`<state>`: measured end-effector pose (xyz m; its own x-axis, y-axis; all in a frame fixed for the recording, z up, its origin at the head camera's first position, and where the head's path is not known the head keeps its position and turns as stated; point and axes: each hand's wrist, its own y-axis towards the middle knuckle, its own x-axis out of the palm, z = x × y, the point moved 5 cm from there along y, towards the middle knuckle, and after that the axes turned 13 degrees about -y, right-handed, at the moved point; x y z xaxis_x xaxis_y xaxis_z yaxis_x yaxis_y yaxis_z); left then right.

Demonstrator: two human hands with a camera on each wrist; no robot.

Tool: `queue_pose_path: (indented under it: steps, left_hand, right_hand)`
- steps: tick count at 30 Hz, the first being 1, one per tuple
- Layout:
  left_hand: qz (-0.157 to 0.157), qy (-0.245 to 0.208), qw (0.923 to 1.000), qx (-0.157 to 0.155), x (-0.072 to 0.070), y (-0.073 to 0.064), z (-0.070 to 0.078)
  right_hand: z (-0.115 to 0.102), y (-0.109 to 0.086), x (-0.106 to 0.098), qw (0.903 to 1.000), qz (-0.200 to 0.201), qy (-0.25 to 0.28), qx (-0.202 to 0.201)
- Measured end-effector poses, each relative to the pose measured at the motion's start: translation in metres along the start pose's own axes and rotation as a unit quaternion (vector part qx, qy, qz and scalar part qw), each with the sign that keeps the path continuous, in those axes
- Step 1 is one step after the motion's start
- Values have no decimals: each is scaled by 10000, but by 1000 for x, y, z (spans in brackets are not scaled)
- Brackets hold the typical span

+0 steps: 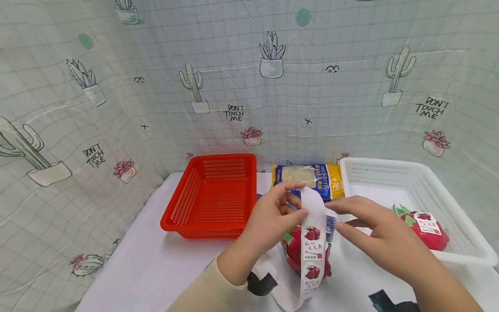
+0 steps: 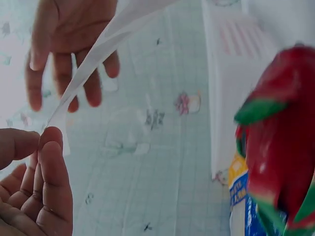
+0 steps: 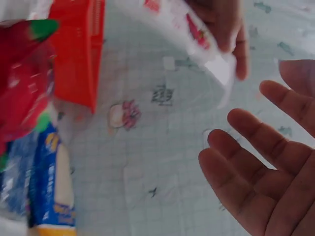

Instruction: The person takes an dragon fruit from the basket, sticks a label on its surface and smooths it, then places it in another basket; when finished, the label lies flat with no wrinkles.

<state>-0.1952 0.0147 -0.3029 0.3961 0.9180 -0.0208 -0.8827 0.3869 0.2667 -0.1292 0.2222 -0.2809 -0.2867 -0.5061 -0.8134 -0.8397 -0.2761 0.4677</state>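
A white strip of stickers printed with dragon fruit hangs from my left hand, which pinches its edge near the top between thumb and fingers. My right hand is just right of the strip, fingers extended and apart, holding nothing; the right wrist view shows a gap between those fingers and the strip. Behind the strip a red dragon fruit with green scales lies on the table, partly covered. Another dragon fruit, bearing a round-topped sticker, lies in the white basket.
A red plastic basket stands at the back left. Between the baskets, against the patterned curtain, lies a blue and yellow food packet. The strip's lower end curls on the white table. Black straps are on the wrists.
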Motion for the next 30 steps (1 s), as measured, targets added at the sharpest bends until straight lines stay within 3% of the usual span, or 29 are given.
queue_pose_path:
  steps: [4, 10, 19, 24, 30]
  left_hand:
    - [138, -608, 9980, 93, -15, 11, -7]
    - [464, -994, 9939, 79, -30, 13, -12]
    - [393, -1832, 9822, 144, -32, 16, -9]
    - [374, -1927, 9804, 147, -33, 18, -5]
    - [568, -1870, 9807, 99, -36, 20, -5]
  right_hand:
    - [-21, 18, 2, 9982, -111, -572, -161]
    - [-36, 38, 20, 9942, -440, -952, -246]
    - [-39, 49, 35, 9888, 573, -1028, -913]
    - [-39, 54, 34, 9808, 1169, -913, -1269]
    - [-40, 55, 33, 9709, 1490, -788, -1702]
